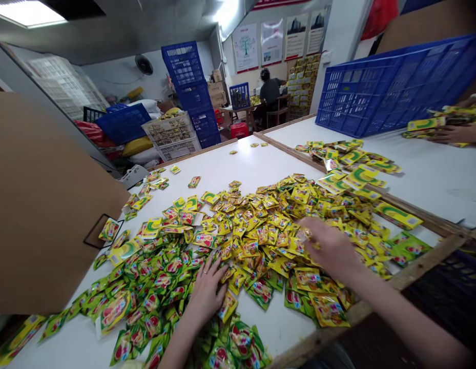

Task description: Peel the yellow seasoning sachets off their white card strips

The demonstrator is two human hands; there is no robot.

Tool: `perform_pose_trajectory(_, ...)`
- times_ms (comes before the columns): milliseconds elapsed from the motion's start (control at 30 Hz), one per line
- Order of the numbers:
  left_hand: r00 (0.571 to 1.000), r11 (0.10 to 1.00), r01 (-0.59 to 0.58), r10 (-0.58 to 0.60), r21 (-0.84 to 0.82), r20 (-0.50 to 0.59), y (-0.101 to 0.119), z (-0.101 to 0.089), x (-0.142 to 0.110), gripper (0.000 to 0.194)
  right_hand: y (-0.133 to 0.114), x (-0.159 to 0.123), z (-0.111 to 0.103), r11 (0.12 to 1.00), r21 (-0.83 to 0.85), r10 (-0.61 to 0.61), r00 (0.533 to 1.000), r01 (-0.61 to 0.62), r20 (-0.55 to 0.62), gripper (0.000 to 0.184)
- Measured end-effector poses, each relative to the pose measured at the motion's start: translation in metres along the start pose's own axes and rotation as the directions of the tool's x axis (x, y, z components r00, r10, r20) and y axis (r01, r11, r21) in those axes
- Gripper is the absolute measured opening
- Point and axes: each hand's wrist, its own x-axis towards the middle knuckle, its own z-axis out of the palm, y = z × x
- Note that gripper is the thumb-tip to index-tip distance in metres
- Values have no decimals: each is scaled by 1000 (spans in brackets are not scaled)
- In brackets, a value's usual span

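My left hand [207, 291] lies palm down with its fingers stretched and spread, where the green candy packets [161, 282] meet the yellow ones. A ring is on one finger. My right hand [328, 248] is over the pile of yellow candy packets [261, 233], blurred by motion. Its fingers bend down toward the packets, and I cannot make out whether anything is in them. Larger yellow sachets [322, 310] and a green sachet [261, 292] lie between my hands, near the table's front edge.
A wooden strip [291, 151] divides the white table [218, 161]. Beyond it are flat yellow packs [360, 177] and a blue crate [376, 92]. Another person's hand [458, 134] holds packs at the far right. A cardboard sheet [49, 205] stands left. Someone sits [272, 91] at the back.
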Motion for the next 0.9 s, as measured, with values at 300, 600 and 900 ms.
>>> perform_pose_trajectory(300,989,990,-143,143,0,24,33,7,-10,50,-62,-55,94,833,344,-538,783,434,314,34)
perform_pose_trajectory(600,894,623,162,-420,-765,-153,29,5,-6,34,-86,-42,71,108,857,244,849,-504,469,16)
perform_pose_trajectory(900,700,-138,-2,-707,-990,97,106,22,-7,57,-135,-37,94,158,903,401,862,-400,311,17)
